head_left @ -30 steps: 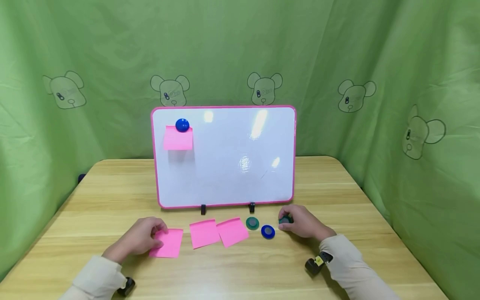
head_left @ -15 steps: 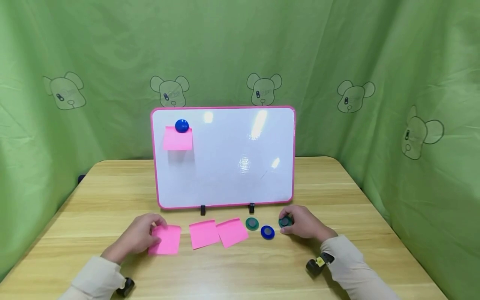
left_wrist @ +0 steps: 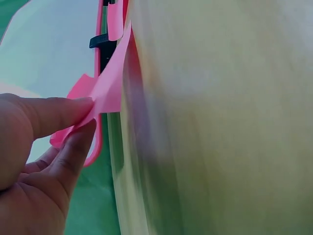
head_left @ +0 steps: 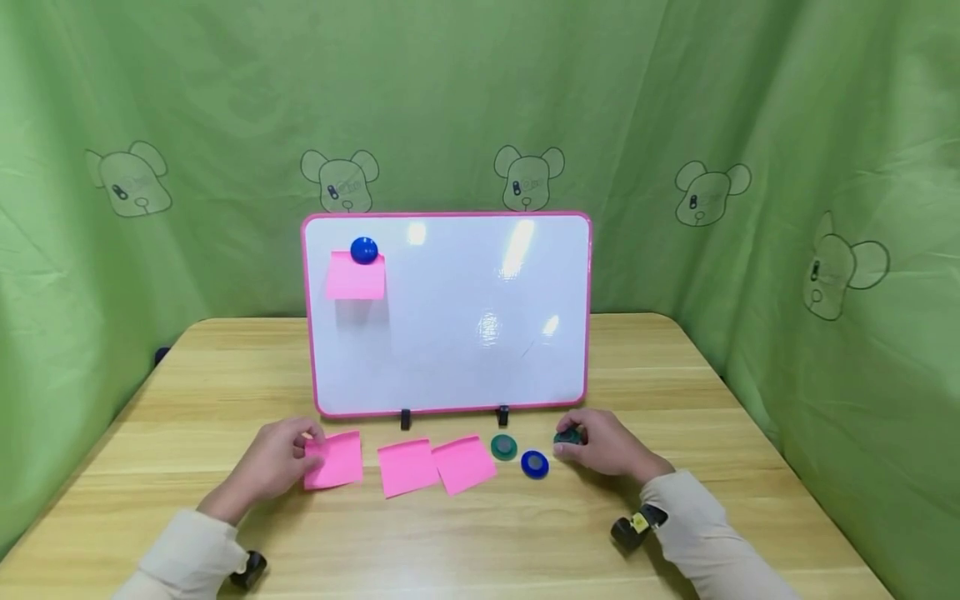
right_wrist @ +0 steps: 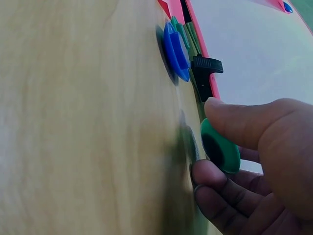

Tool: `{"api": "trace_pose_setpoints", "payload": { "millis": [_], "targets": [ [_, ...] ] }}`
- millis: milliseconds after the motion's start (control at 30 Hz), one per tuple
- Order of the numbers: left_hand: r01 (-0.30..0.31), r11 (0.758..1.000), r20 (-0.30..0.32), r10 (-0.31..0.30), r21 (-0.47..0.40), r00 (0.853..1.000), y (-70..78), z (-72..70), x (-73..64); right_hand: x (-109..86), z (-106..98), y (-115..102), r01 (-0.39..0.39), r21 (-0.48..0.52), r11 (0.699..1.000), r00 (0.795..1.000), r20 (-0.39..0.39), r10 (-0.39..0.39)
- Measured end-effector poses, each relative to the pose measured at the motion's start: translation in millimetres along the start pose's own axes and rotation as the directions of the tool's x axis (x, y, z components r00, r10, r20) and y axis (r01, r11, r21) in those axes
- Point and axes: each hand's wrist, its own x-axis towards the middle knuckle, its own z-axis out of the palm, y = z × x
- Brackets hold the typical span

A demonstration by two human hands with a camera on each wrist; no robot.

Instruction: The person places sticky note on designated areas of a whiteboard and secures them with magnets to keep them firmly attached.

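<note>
My left hand (head_left: pixel 272 462) pinches a pink sticky note (head_left: pixel 339 461) by its left side, between thumb and fingers. In the left wrist view that sticky note (left_wrist: pixel 110 88) bends and stands up off the wood. My right hand (head_left: pixel 607 443) holds a green round magnet (right_wrist: pixel 222 147) between thumb and fingers, close over the table. Left of it lie a blue magnet (head_left: pixel 535 464) and another green magnet (head_left: pixel 504 447), their grey discs facing up. Two more pink sticky notes, one (head_left: pixel 408 468) beside the other (head_left: pixel 465 465), lie between the hands.
A pink-framed whiteboard (head_left: pixel 450 333) stands behind on black feet (head_left: pixel 406 419). On its upper left, a blue magnet (head_left: pixel 364 250) holds a pink sticky note (head_left: pixel 356 279). Green curtains (head_left: pixel 480 100) surround the wooden table (head_left: pixel 480 550).
My left hand has moved slightly away from me, carrying the sticky note farther up the table and turning it a little. The right hand stays in place, tilting the green magnet.
</note>
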Motion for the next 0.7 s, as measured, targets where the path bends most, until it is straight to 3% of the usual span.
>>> {"api": "trace_pose_setpoints", "payload": {
  "millis": [300,700],
  "targets": [
    [-0.047,0.999,-0.029,0.047,-0.005,0.998,3.1,-3.0,-0.1,-1.4,0.3,-2.1,-0.004,0.006,1.0,1.0,0.004,0.004],
    [-0.028,0.999,-0.035,0.027,-0.029,0.999,-0.4,-2.2,-0.1,0.6,-1.0,-0.8,0.018,0.013,1.0,1.0,0.007,-0.018]
  ]
}}
